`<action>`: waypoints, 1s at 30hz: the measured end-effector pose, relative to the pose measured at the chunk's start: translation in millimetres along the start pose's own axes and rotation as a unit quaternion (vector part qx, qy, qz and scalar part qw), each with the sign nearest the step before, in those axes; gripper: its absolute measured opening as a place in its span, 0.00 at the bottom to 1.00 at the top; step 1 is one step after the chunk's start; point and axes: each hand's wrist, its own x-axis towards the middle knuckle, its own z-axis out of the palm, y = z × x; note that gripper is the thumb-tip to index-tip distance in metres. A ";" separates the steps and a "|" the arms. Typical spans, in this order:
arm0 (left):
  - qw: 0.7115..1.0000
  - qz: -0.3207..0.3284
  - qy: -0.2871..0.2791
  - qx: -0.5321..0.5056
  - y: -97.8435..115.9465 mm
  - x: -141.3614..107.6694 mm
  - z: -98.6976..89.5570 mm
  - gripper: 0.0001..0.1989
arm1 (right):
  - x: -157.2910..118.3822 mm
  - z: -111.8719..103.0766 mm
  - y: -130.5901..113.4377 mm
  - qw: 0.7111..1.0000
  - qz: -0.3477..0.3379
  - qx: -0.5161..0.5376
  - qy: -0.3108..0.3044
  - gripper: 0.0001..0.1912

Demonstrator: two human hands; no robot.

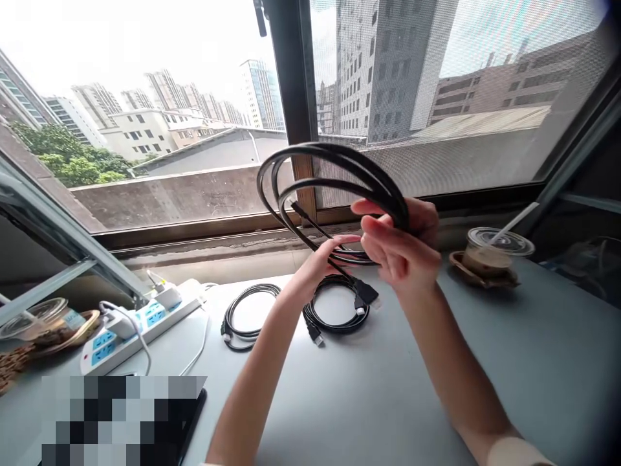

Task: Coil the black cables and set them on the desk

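Observation:
A looped black cable (334,184) is held up above the table. My right hand (405,249) is closed around the right side of its loops. My left hand (320,262) is at the lower part of the loops, its fingers stretched toward my right hand and partly hidden; whether it grips the cable is unclear. One black connector (366,292) hangs below the hands, and another connector (299,210) shows inside the loops. Two coiled black cables lie on the table: the left coil (233,310) beside my left forearm, the right coil (315,317) beneath my hands.
A white power strip (140,330) with plugs lies on the table (339,414) at the left. A lidded cup (490,255) with a straw stands at the right, another cup (43,320) at the far left. Windows (301,116) rise behind; a dark, pixelated object is front left.

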 end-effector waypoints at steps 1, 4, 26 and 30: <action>0.999 0.018 0.041 -0.007 1.4 2.5 -1.7 0.14 | 4.6 -2.2 5.9 0.999 0.007 0.038 0.028 0.07; 0.983 0.064 0.165 -0.046 7.2 8.8 -8.7 0.13 | 19.6 -8.8 28.1 0.979 0.096 0.144 0.103 0.06; 0.982 0.121 0.135 -0.042 49.5 -17.3 -32.1 0.12 | 22.7 -43.6 30.5 0.953 -0.037 -0.299 -0.034 0.25; 0.988 0.098 0.098 -0.074 55.1 -20.7 -32.3 0.17 | 21.7 -42.3 22.6 0.941 -0.079 -0.327 -0.042 0.16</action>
